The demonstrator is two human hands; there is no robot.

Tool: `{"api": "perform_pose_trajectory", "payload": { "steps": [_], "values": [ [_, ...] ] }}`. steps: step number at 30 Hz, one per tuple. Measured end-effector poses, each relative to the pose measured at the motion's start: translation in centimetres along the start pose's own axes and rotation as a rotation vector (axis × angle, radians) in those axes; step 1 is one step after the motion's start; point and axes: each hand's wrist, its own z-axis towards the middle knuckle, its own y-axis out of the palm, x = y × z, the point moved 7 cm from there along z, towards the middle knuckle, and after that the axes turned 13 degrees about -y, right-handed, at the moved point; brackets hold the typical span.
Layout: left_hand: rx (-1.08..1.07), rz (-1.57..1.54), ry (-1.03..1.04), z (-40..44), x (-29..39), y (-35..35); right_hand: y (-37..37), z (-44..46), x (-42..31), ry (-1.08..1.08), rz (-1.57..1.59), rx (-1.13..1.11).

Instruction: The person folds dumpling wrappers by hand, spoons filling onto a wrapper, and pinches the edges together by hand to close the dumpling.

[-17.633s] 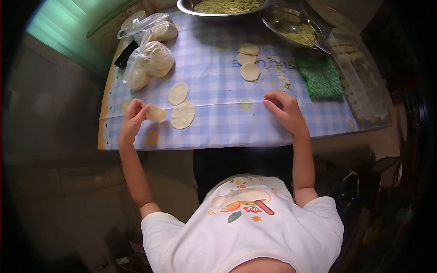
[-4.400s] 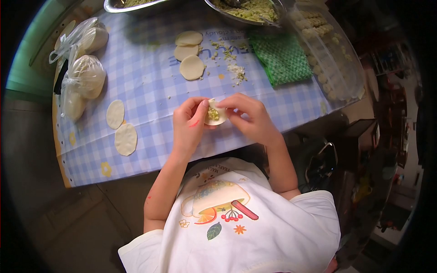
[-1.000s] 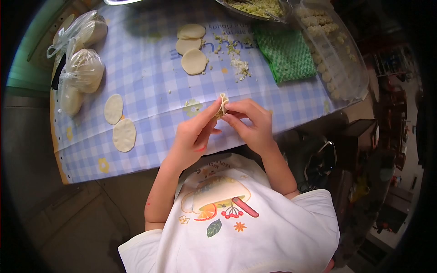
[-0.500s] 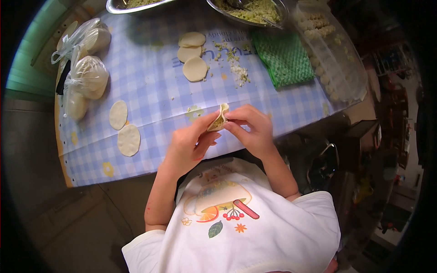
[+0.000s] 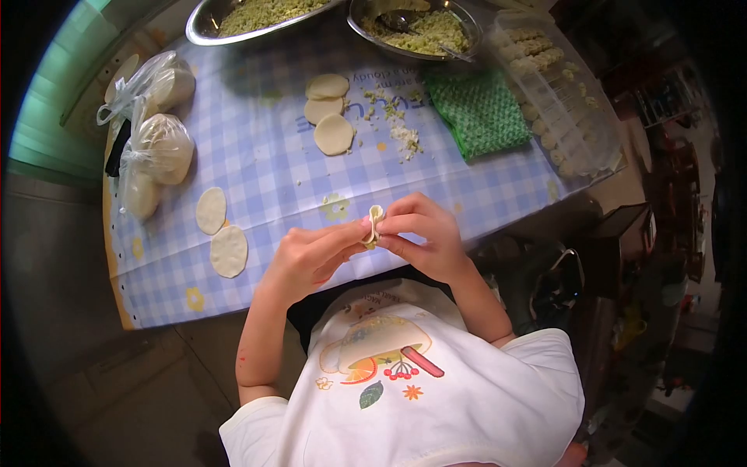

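Between my two hands, over the table's near edge, is a folded dough wrapper (image 5: 373, 224) with a little green filling showing at its lower end. The fingertips of my left hand (image 5: 311, 255) pinch it from the left. From the right, the thumb and fingers of my right hand (image 5: 426, 235) press its edge. Two flat dough rounds (image 5: 229, 251) lie to the left on the checked cloth. Three more rounds (image 5: 334, 135) overlap in a column farther back, beside scattered green and white crumbs (image 5: 405, 140).
Two metal bowls of green filling, a large one (image 5: 204, 31) and a smaller one (image 5: 471, 48), stand at the back. A green cloth (image 5: 484, 117) lies near a clear plastic box (image 5: 566, 113) of dumplings at right. Plastic bags of dough (image 5: 165, 148) are at left.
Since the open wrapper with visible filling, my hands have brought its edges together into a fold. Compared with the earliest frame, my left hand has come from the far left to meet my right.
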Motion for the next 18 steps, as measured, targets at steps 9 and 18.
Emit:
{"api": "perform_pose_trajectory", "payload": {
  "steps": [9, 18],
  "values": [
    [-0.121, -0.086, -0.156, 1.4, 0.0, -0.3, 0.0, 0.5, -1.2, -0.085, -0.058, -0.056],
    [-0.132, -0.353, -0.292, 1.3, -1.3, 0.6, -0.5, 0.6, -1.6, -0.071, -0.116, -0.079]
  ]
}}
